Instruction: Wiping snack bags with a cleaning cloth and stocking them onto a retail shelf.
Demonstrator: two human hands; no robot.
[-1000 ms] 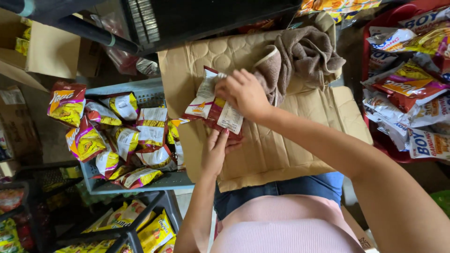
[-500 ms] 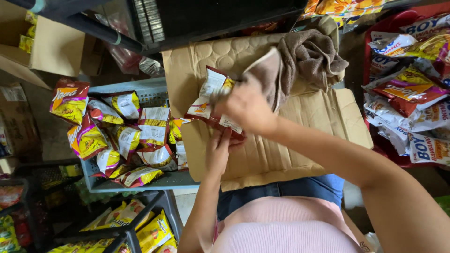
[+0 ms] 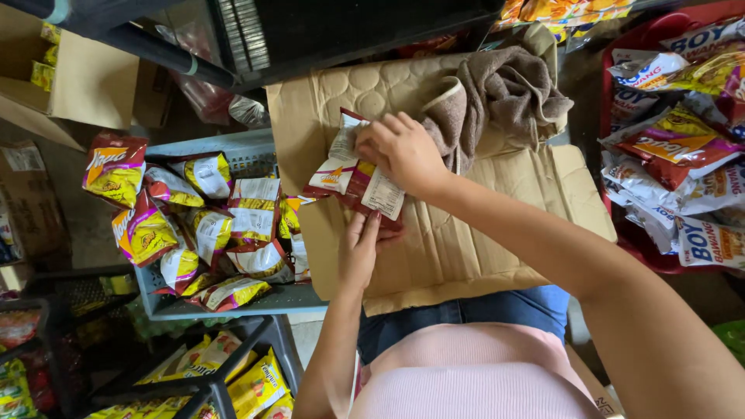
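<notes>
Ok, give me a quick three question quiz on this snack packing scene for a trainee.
1. True or false: both hands grip the snack packets.
2. What lies on the cardboard behind the right hand? A) brown towel B) scissors C) bottle
3. Where is the grey crate of packets: on the person's left or right?

Key: 1 true, the left hand grips from below; 2 A, the brown towel; 3 left.

I am in the back of a small shop, a cramped stockroom. A grey crate beside me is heaped with shiny snack packets, and a red tub holds more. Black wire racks carry yellow packets, cardboard boxes stand about, and flattened cardboard on my lap is my worktop.
</notes>
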